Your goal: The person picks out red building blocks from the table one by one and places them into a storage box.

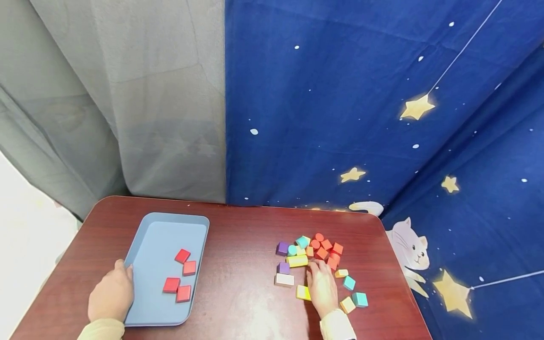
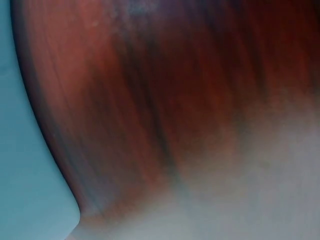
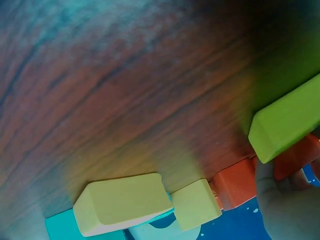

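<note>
In the head view my left hand (image 1: 111, 293) grips the left rim of a blue tray (image 1: 159, 245), with the thumb over the edge. Several flat red square blocks (image 1: 171, 284) lie in the tray's right half. My right hand (image 1: 322, 285) reaches down into a loose pile, its fingertips beside the red blocks (image 1: 333, 262) and the long yellow block (image 1: 297, 261). In the right wrist view its fingers (image 3: 272, 195) bend close to a red block (image 3: 297, 156). Whether they pinch it is hidden. Another yellow block (image 1: 303, 293) lies left of this hand.
Purple blocks (image 1: 282, 248) and a white block (image 1: 284, 280) stand along the pile's left side. Teal blocks (image 1: 360, 300) and a pale yellow block (image 1: 347, 305) lie right of the right hand. Grey and blue curtains (image 1: 306, 118) hang behind the brown table (image 1: 238, 264).
</note>
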Action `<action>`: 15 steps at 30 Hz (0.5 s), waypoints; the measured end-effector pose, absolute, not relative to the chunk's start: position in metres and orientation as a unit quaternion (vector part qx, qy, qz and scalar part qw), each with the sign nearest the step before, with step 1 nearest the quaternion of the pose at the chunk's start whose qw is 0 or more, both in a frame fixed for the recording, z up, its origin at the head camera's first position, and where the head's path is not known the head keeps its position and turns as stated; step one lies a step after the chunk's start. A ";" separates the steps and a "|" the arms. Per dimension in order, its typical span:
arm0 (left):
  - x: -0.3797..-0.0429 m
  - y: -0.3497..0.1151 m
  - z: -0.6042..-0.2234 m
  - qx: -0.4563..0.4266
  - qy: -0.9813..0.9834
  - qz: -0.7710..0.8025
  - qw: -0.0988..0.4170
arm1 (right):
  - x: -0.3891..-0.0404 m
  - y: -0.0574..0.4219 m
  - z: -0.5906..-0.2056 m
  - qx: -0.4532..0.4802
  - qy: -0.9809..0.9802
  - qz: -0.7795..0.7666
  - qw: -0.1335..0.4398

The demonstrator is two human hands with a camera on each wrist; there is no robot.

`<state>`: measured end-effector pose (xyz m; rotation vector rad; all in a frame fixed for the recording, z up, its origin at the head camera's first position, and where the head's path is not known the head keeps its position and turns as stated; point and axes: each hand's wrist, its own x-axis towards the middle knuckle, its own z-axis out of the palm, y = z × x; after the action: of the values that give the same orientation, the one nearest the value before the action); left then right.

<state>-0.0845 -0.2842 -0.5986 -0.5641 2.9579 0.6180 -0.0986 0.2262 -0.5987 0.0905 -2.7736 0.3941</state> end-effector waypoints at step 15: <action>-0.082 -0.281 -0.595 -0.177 0.963 0.200 0.020 | -0.098 0.228 -0.594 -0.052 -0.952 0.263 0.150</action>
<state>-0.0821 -0.2815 -0.5950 -0.5494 2.9888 0.6220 -0.0979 0.2284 -0.5937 -0.1488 -2.7346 0.7549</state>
